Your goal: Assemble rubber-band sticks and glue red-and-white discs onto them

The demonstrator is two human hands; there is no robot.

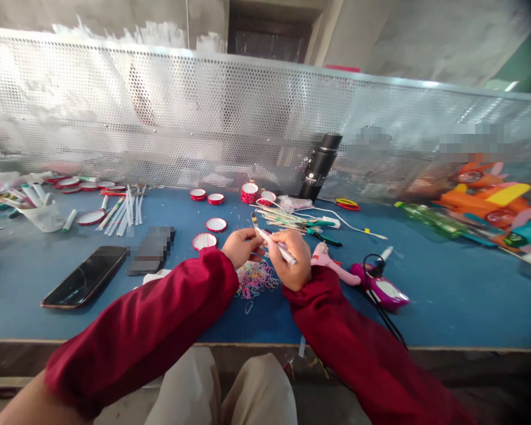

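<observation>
My right hand [289, 255] is closed around a white marker pen [287, 254], its tip pointing up and left. My left hand [242, 247] is pinched close beside it, on what looks like a slim stick [254, 221] with yellowish and dark bands. The marker's tip end meets or nearly meets this stick; I cannot tell which. Below both hands lies a pile of coloured rubber bands [256, 280]. Red-rimmed jar lids [204, 241] lie just left of my left hand. A pink glue gun [331, 262] rests to the right of my right hand.
Two phones [86, 277] lie at left, near a white cup of markers [42, 213] and glue sticks [117, 217]. Behind my hands are wooden sticks [283, 219], pliers [321, 232] and a black flask [321, 168]. A purple device [383, 289] with a cable sits at right.
</observation>
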